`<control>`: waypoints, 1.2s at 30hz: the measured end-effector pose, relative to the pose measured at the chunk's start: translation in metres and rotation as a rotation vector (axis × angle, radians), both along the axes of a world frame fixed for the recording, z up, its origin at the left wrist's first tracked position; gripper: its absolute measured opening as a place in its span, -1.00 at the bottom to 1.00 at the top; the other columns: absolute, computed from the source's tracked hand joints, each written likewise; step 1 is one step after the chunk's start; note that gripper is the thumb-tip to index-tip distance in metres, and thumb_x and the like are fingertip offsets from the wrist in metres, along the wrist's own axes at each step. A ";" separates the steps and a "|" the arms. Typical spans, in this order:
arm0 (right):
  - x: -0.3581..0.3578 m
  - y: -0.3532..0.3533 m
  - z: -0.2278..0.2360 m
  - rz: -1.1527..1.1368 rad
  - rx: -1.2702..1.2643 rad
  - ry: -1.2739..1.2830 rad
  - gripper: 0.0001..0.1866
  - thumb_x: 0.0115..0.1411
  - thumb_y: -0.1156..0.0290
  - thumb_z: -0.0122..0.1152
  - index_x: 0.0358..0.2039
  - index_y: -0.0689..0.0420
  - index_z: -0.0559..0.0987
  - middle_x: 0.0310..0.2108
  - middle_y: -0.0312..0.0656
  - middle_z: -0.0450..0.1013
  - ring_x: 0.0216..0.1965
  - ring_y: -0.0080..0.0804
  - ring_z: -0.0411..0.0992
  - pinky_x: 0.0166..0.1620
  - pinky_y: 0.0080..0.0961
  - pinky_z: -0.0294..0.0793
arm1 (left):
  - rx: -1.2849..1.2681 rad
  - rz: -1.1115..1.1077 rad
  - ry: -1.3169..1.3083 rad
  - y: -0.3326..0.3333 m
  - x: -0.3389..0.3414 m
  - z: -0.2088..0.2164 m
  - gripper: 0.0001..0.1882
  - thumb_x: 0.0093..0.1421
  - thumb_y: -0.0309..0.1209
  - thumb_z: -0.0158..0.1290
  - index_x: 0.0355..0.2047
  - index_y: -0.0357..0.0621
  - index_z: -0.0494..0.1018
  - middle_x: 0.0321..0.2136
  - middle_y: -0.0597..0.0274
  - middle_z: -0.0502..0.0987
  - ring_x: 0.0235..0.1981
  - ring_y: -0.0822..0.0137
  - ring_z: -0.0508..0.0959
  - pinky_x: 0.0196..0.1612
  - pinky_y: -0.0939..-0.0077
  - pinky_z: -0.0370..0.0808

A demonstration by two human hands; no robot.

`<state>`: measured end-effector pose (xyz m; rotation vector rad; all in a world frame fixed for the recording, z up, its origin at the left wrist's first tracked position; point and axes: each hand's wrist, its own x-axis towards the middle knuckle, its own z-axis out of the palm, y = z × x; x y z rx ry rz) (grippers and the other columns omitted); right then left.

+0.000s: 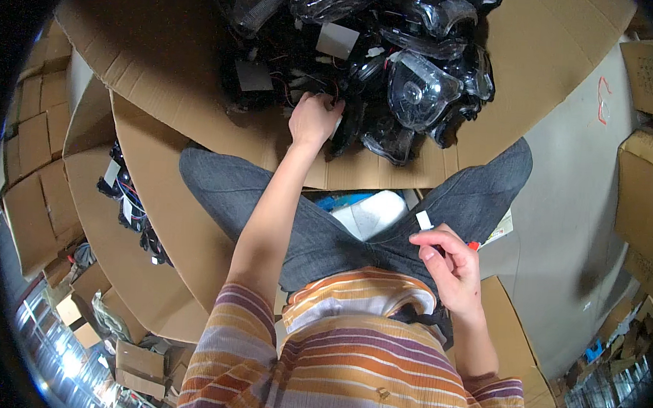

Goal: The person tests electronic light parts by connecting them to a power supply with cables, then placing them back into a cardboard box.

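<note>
My left hand (315, 119) reaches to the near edge of a pile of vehicle headlamps (423, 90) with clear lenses and black housings. Its fingers curl down among thin wires (336, 92) and dark parts, and what they grip is hidden. Over my right thigh, my right hand (453, 270) is half closed, thumb and index finger almost together. A small white piece (423, 220) shows just beyond its fingertips, and a red bit (474, 246) sticks out behind the knuckles. Whether these belong to one held thing I cannot make out.
The headlamps lie on a large cardboard sheet (553, 38) before my knees. White and blue items (374, 213) sit between my legs. At the left, more wired parts (125, 199) lie inside a cardboard bin (93, 171). Stacked cartons (41, 164) stand left, others (648, 201) right.
</note>
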<state>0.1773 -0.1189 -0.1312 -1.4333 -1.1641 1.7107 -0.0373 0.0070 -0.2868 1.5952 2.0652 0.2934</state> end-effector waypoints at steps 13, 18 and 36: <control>-0.002 0.010 -0.006 0.014 -0.022 0.043 -0.87 -0.04 0.59 -0.09 -0.45 0.23 0.43 -0.61 -0.28 0.25 -0.56 -0.59 0.20 -0.47 -0.72 0.16 | -0.042 0.237 -0.641 0.027 -0.026 -0.114 -0.73 -0.14 -0.28 -0.01 -0.49 -0.24 0.42 -0.53 -0.01 0.44 -0.43 0.19 0.46 -0.39 0.44 0.34; -0.001 0.014 -0.007 0.045 -0.027 0.013 -0.88 -0.04 0.59 -0.08 -0.46 0.22 0.44 -0.63 -0.28 0.26 -0.56 -0.57 0.21 -0.47 -0.70 0.17 | -0.198 0.326 -0.701 0.034 -0.009 -0.062 -0.76 -0.05 -0.32 -0.09 -0.53 -0.29 0.41 -0.59 0.04 0.44 -0.51 0.29 0.45 -0.45 0.48 0.33; -0.007 0.015 -0.004 0.115 -0.020 -0.047 -0.88 -0.04 0.59 -0.08 -0.47 0.22 0.45 -0.62 -0.26 0.29 -0.58 -0.59 0.22 -0.51 -0.72 0.18 | 0.261 -0.173 -0.567 -0.062 -0.007 0.115 -0.88 0.00 -0.52 -0.16 -0.57 -0.25 0.38 -0.67 0.25 0.41 -0.58 0.34 0.36 -0.47 0.54 0.29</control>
